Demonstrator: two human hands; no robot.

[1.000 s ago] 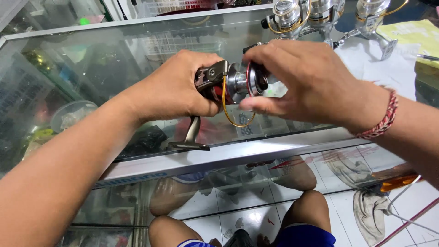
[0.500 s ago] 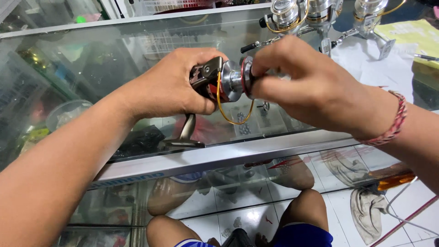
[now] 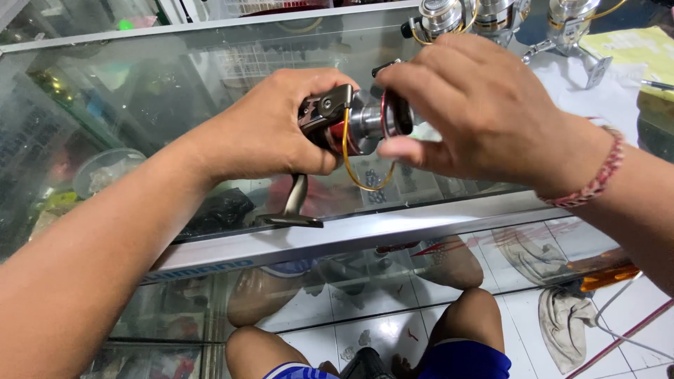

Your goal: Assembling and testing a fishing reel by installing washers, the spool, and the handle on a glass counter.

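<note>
Hands met mid-frame above the glass counter (image 3: pixel 365 235); left hand (image 3: pixel 270 130) clenched the fishing reel (image 3: pixel 337 126); right hand (image 3: pixel 484 112) pinched its spool (image 3: pixel 375 119); steady holding seemed best.

Three reels (image 3: pixel 491 17) crowd the glass counter's (image 3: pixel 175 77) far edge; its left lies open.
</note>
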